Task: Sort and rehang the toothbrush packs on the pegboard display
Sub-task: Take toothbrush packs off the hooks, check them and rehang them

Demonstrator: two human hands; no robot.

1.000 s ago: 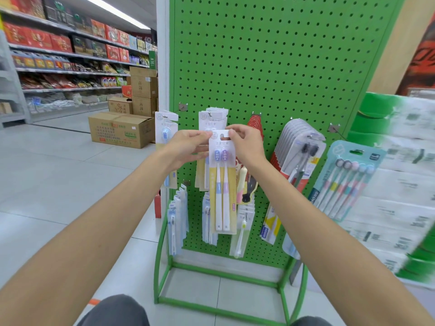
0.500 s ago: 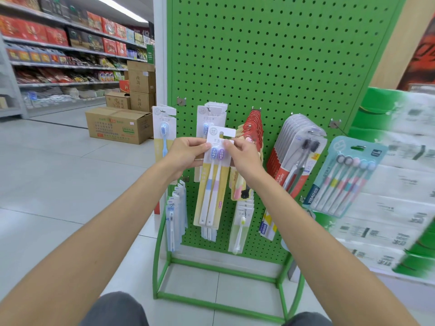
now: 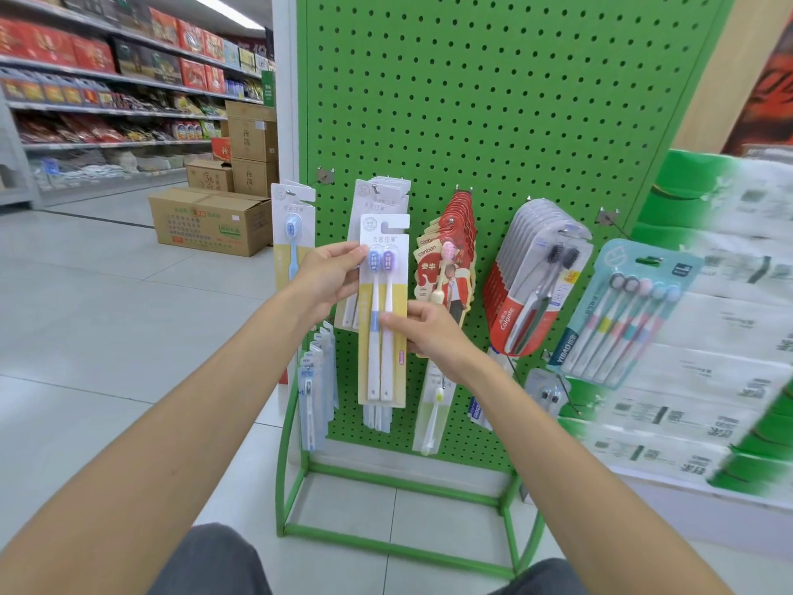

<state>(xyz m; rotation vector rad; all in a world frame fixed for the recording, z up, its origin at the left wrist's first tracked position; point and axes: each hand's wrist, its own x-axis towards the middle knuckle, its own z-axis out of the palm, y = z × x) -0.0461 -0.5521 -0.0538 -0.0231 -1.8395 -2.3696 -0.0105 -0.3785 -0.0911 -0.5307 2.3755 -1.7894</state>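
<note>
A white and yellow two-brush toothbrush pack (image 3: 383,311) is upright in front of the green pegboard (image 3: 493,100). My left hand (image 3: 330,277) pinches its upper left edge. My right hand (image 3: 429,332) grips its right edge lower down, fingers across the brush handles. Behind it hang matching packs (image 3: 382,197) on a peg. A single blue-brush pack (image 3: 293,234) hangs at the left edge. To the right hang red canban packs (image 3: 450,255), Colgate packs (image 3: 536,277) and a five-brush pack (image 3: 631,311).
Smaller clear packs (image 3: 315,388) hang on the lower row. Bare pegs (image 3: 325,176) stick out of the board. Stacked green and white tissue packs (image 3: 708,337) stand at the right. Cardboard boxes (image 3: 210,221) sit on the tiled floor at the left, before stocked shelves.
The pack has come off its tilt to upright and a little lower. My right hand slid from the pack's top down to its middle right edge. My left hand stays at the upper left.
</note>
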